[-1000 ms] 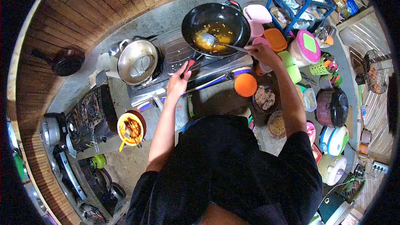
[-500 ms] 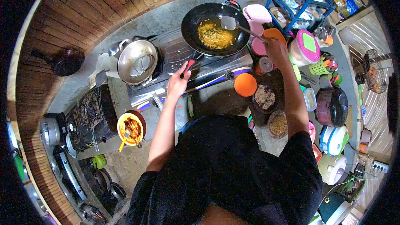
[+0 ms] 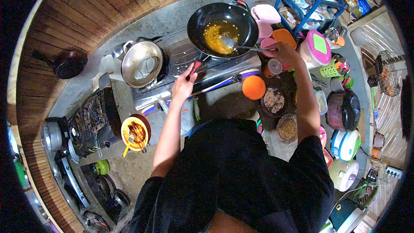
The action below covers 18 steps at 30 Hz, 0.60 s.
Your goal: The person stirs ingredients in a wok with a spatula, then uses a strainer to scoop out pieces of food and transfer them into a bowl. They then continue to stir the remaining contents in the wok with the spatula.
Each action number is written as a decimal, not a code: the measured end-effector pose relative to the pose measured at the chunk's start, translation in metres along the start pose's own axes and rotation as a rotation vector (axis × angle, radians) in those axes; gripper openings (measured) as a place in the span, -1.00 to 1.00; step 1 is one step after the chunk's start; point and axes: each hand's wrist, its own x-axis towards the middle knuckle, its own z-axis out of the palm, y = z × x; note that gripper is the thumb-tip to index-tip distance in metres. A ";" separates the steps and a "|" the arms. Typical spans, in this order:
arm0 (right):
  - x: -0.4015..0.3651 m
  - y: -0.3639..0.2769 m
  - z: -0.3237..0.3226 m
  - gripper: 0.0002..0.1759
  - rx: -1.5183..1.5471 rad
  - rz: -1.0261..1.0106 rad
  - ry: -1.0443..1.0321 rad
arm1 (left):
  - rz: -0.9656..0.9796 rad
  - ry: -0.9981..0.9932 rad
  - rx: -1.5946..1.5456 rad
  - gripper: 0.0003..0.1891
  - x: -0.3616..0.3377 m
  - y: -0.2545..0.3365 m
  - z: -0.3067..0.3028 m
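Observation:
A black wok (image 3: 196, 28) sits on the right burner of the gas stove (image 3: 179, 58). Chopped yellowish food (image 3: 214, 34) lies in oil at its bottom. My left hand (image 3: 184, 85) is closed round the wok's red and black handle (image 3: 194, 70). In my right hand (image 3: 284, 54), fingers wrapped round its handle, is a metal spatula (image 3: 250, 48). The spatula's blade is down in the food, partly covered by it. To the left, on the other burner, rests a silver pan (image 3: 128, 71) with two handles.
An orange bowl (image 3: 253, 87) and a dish of pale crumbly food (image 3: 274, 102) stand near my right forearm. Pink containers (image 3: 265, 14) and a blue rack (image 3: 302, 17) are beyond the wok's right side. A yellow-rimmed bowl of red sauce (image 3: 125, 131) is at the left.
The spatula has come down from above the wok's right side into the food, its blade moving left and toward me. My right hand has lowered slightly. My left hand stays on the handle.

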 end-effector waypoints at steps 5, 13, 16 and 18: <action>0.004 -0.023 0.012 -0.75 0.191 -0.053 0.087 | -0.008 0.013 0.034 -0.51 -0.006 0.015 -0.007; 0.010 -0.031 0.011 -0.71 0.280 0.046 0.265 | 0.006 0.000 0.009 -0.51 -0.001 0.001 -0.003; 0.017 -0.024 0.014 -0.73 0.092 0.057 0.420 | 0.013 0.004 0.006 -0.51 0.000 0.000 -0.002; 0.024 -0.009 0.023 -0.70 -0.127 0.018 0.549 | -0.007 -0.008 -0.001 -0.51 0.000 0.000 -0.003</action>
